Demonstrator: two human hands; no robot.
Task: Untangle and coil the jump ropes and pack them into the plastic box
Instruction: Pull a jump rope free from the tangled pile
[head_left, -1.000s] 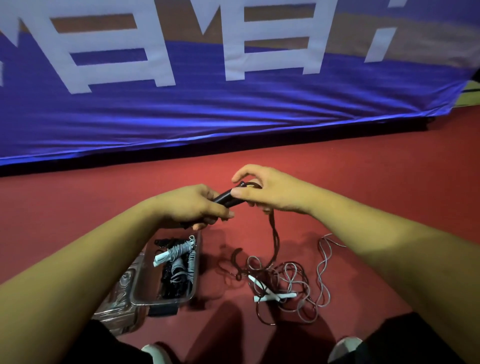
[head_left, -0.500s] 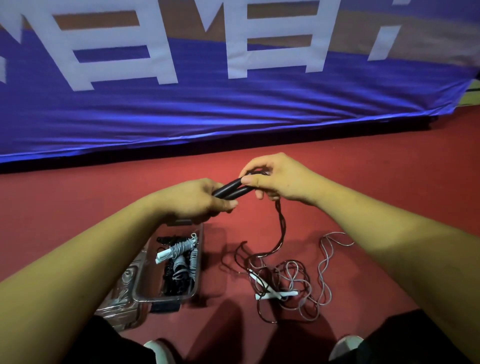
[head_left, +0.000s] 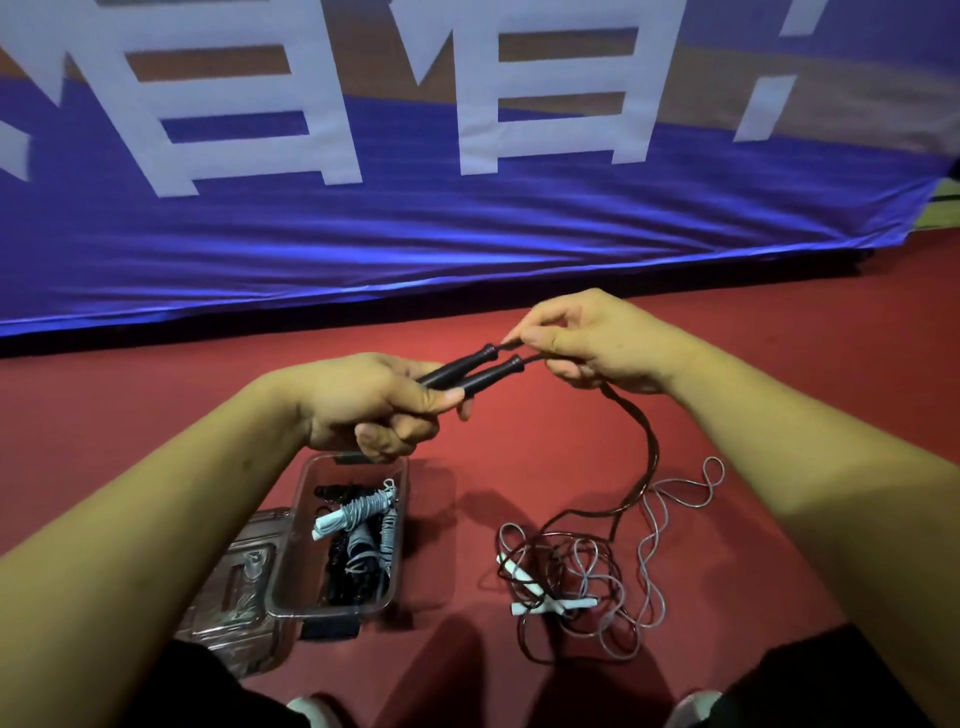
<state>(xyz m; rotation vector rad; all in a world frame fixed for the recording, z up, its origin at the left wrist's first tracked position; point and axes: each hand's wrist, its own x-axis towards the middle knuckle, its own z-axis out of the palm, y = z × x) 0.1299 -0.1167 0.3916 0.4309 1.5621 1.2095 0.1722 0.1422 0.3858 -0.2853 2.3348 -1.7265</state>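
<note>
Left hand (head_left: 374, 410) grips both black handles (head_left: 488, 375), right hand (head_left: 597, 338) pinches their dark cord (head_left: 653, 452) trailing into a floor tangle (head_left: 576, 582) beside the plastic box (head_left: 289, 551); untangling step, next likely drawing the cord free

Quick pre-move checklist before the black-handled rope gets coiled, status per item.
1. Both black handles together in the left hand: ok.
2. Right hand pinching the dark cord at the handle ends: ok.
3. Dark cord free of the clear rope: not ok, their loops lie mixed on the floor.
4. Plastic box open, lid beside it: ok.
5. Room left in the box beside the coiled ropes: cannot tell.
</note>
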